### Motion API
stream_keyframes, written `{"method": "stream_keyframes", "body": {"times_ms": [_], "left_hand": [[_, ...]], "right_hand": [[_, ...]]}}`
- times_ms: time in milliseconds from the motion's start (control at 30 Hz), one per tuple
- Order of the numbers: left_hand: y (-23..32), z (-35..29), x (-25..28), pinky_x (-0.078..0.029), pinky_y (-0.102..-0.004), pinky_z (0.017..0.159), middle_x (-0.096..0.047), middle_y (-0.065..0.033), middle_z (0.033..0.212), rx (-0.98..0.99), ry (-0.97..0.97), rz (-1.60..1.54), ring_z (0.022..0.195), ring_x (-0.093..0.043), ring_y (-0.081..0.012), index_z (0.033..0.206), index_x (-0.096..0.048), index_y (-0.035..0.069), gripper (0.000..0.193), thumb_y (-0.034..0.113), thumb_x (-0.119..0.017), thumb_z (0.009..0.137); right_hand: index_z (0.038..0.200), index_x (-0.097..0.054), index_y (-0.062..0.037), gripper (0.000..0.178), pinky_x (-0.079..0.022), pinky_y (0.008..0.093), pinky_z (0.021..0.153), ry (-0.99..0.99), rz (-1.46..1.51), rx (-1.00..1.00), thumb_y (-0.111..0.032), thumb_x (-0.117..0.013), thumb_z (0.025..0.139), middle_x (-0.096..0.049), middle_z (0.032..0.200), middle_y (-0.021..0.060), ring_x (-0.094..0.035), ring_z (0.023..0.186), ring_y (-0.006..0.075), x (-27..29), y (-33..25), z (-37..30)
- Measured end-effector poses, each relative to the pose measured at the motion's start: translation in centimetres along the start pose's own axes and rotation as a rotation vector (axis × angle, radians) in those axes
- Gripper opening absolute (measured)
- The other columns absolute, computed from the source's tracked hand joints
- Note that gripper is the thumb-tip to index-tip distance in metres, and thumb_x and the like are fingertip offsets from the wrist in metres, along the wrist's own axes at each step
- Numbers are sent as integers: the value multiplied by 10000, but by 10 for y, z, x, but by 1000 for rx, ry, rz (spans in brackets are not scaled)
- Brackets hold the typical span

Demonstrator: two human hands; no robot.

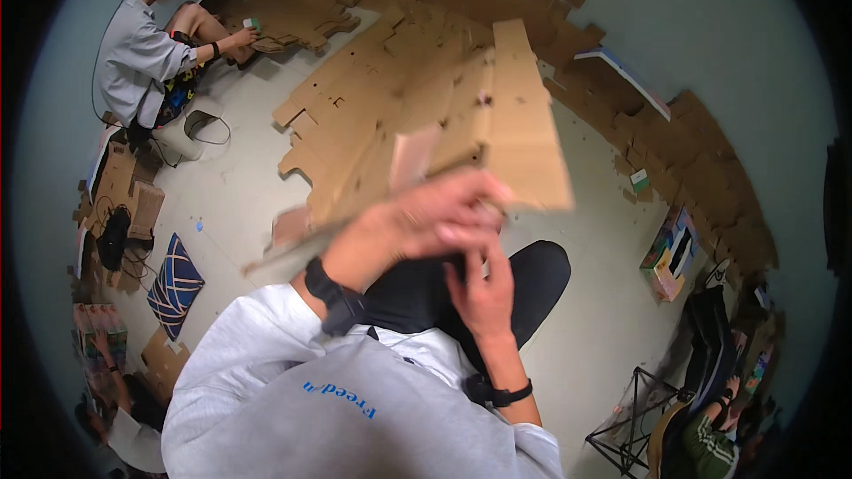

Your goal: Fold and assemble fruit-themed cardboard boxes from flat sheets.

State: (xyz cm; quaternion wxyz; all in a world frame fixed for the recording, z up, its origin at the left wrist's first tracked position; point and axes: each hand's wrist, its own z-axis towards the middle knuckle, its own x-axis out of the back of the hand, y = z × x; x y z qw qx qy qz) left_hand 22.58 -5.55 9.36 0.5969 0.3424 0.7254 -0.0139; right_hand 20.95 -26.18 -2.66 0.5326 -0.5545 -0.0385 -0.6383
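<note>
My left hand point(444, 213) reaches across in front of me, its fingers smeared by motion. Just below it is my right hand point(484, 293), fingertips raised close to the left fingers and also blurred. Whether anything small is between the hands I cannot make out. Beyond them spreads a large brown sheet of joined cardboard point(382, 106), with notched edges and small dark holes. A paler cardboard strip point(524, 133) lies along its right side. A thin brown edge or stick point(284, 255) runs out to the left from behind my left wrist; its kind is unclear.
At the far left a person point(146, 62) sits on a white stool point(182, 137), holding a small box. A patterned cushion point(176, 286) lies left. Cardboard layers point(710, 168) line the right wall, near a colourful box point(670, 253). A black frame point(626, 426) and other people are at the lower edges.
</note>
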Motion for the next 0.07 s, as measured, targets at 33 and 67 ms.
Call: {"method": "stream_keyframes", "body": {"times_ms": [33, 67], "left_hand": [[-16, 4, -23, -269, -208, 415, -408, 73, 533, 54, -46, 163, 417, -374, -30, 687, -497, 170, 366, 263, -619, 1019], [-29, 7, -42, -274, -210, 440, -451, 74, 576, 80, -201, 303, 429, -386, -27, 711, -523, 169, 353, 294, -626, 1024]], "right_hand": [[1419, -598, -18, 599, -485, 469, 1122, 89, 174, 0, -86, -794, 858, -566, 1501, 173, -542, 1408, 369, -10, -8, 7], [1419, -598, -18, 599, -485, 469, 1122, 35, 211, -41, -86, -794, 858, -566, 1501, 173, -542, 1408, 369, -7, -10, 9]]}}
